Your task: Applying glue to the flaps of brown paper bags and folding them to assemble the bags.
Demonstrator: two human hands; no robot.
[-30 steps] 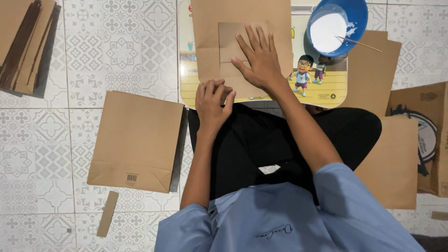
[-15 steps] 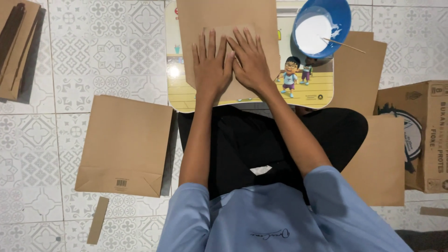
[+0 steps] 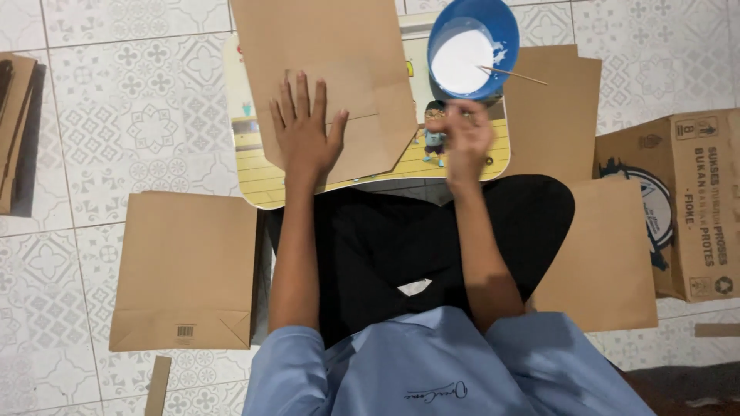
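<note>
My left hand [image 3: 304, 131] lies flat with fingers spread on a folded brown paper bag [image 3: 339, 69] that rests on a small lap table with a cartoon print [image 3: 254, 173]. My right hand [image 3: 462, 137] is lifted off the paper, blurred, fingers loosely curled and holding nothing, just below a blue bowl of white glue [image 3: 472, 48]. A thin wooden stick [image 3: 512, 75] leans out of the bowl.
A finished brown bag [image 3: 185, 270] lies on the patterned tile floor at my left. Flat brown sheets [image 3: 609, 254] lie at my right, beside a printed cardboard box [image 3: 694, 200]. More brown bags [image 3: 11, 115] are stacked at far left. A paper strip [image 3: 158, 384] lies near my knee.
Both hands were pressing the paper side by side; my right hand has since lifted and moved right toward the bowl. My left hand stays on the paper. The view shifted left.
</note>
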